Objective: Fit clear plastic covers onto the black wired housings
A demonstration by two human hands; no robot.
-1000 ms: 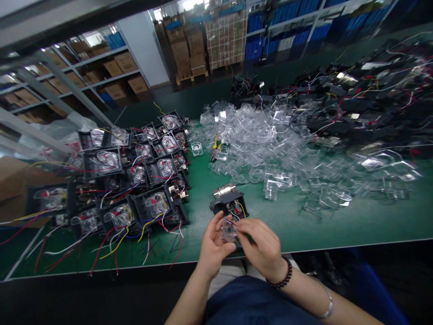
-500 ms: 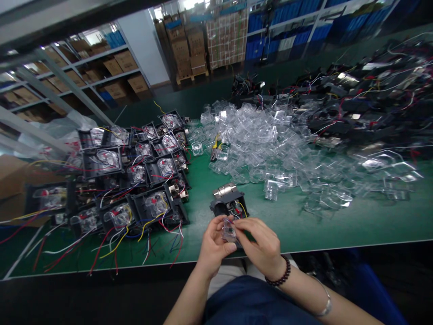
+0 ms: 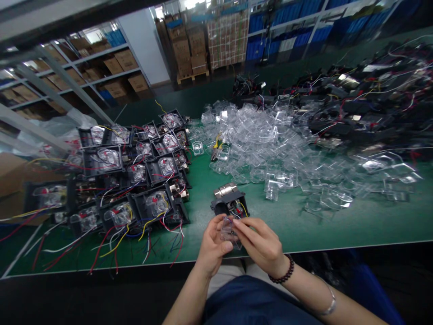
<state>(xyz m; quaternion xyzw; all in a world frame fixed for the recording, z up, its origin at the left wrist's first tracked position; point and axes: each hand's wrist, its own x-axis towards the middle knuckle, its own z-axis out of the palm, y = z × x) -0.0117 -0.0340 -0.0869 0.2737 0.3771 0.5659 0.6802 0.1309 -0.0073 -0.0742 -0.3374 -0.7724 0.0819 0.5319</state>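
Near the front edge of the green bench, my left hand [image 3: 214, 243] grips a small clear plastic cover [image 3: 229, 232] between thumb and fingers. My right hand [image 3: 260, 243] pinches at the upper right of that cover, its fingertips close to thin wires. What exactly those fingertips hold is too small to make out. Just beyond both hands sits a dark grey housing [image 3: 238, 198] with a silver metal cylinder [image 3: 225, 190] at its back and red, white and yellow wires inside. My fingers hide the housing's near side.
Several dark housings [image 3: 158, 203] with clear covers and loose wires stand at the left. A heap of clear plastic covers [image 3: 257, 131] spreads across the middle and right, with yellow-handled pliers [image 3: 215, 146] beside it. Wired black parts [image 3: 358, 104] pile up at the far right.
The clear cover has tilted a little in my left hand. My right hand has shifted very slightly, still at the cover's upper right. The housing stays in place.
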